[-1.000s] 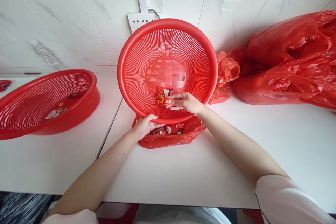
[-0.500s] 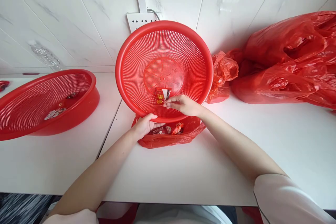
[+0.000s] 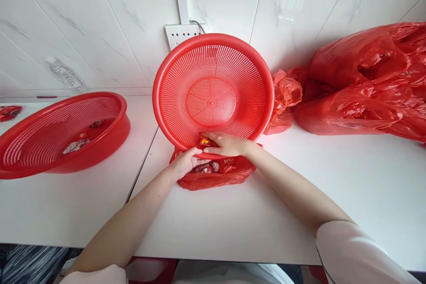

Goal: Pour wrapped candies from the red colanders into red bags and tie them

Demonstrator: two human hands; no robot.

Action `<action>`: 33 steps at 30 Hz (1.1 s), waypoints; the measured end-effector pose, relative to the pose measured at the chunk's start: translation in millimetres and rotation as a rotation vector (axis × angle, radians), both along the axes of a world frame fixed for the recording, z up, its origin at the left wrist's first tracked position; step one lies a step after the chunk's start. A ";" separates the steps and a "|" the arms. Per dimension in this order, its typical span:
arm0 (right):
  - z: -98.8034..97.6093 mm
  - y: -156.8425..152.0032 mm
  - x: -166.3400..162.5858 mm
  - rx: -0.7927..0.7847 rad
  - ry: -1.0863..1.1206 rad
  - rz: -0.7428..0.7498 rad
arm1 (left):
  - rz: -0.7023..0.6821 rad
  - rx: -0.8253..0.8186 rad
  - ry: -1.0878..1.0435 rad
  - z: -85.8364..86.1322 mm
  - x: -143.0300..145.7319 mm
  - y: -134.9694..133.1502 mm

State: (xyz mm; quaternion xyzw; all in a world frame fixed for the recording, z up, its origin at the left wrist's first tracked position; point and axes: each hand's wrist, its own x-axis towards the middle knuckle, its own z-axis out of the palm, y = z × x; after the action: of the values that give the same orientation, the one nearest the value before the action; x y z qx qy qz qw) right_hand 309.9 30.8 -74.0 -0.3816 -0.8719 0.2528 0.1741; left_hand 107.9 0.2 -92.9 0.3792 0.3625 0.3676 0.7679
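Observation:
A round red perforated basket stands tilted toward me against the wall, its lower rim over a small red plastic bag with several wrapped candies in it. My left hand grips the basket's lower rim together with the bag's edge. My right hand lies inside the basket at the rim, fingers flat over a red and gold candy packet, which it presses against the mesh.
A second red basket with a few packets in it lies flat at the left on the white counter. Large crumpled red plastic bags fill the right back. A wall socket sits behind the tilted basket.
My right hand slid down from the basket's middle to the lower rim, dragging the candy packets with it. The left hand stayed on the rim.

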 end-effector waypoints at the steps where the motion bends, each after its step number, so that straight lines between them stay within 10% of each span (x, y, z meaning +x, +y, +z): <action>1: 3.2 -2.9 0.7 -0.029 -0.012 0.016 | 0.000 -0.001 0.003 0.0 -0.1 -0.2; 7: 19.7 -4.7 12.7 -0.057 0.181 -0.107 | -0.007 -0.002 -0.009 -0.4 -3.0 1.2; 14: 37.5 -1.7 28.1 -0.739 1.002 -0.280 | -0.043 0.004 0.101 13.9 -9.5 3.6; 33: 58.4 -20.7 32.6 -0.540 0.790 -0.133 | -0.081 -0.001 0.187 26.6 -21.4 10.8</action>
State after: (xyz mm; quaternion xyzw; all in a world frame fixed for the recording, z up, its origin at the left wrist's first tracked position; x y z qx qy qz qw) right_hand 342.5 10.1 -15.7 -0.3430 -0.6159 0.5841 0.4025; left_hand 86.5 11.0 -66.2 0.4260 0.4172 0.2988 0.7451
